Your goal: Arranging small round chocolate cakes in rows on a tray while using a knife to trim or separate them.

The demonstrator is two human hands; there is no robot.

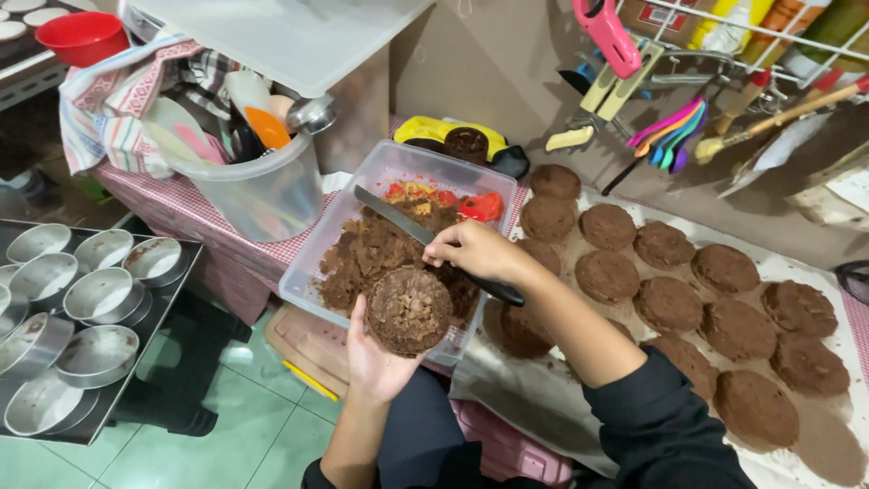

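- Over the clear rectangular plastic tub (312, 272) of brown cake scraps, the left hand (376, 358) cups a small round chocolate cake (409, 311) from below, fingers curled up around its edge; cut face is up, cake sits just above the tub's near rim.
- Right hand (480, 252) is closed round the black handle of a long steel serrated knife (394, 215); blade lies flat across the tub w/ tip pointing away to the left, not touching the cake.
- Risks, as I judge: cake looks crumbly and is held on an open palm only, so a tilt could break or drop it onto the green tiled floor (226, 435); blade is near the left fingertips, a slip could nick them.
- Tub also holds red and yellow bits at the far end.
- Clear plastic bucket (262, 195) behind holds spatulas, scrapers etc.
- Black tray (136, 358) at left carries round metal tins (95, 294), empty.
- Paper sheet (778, 267) on the right bears rows of trimmed round brown cakes (665, 303).
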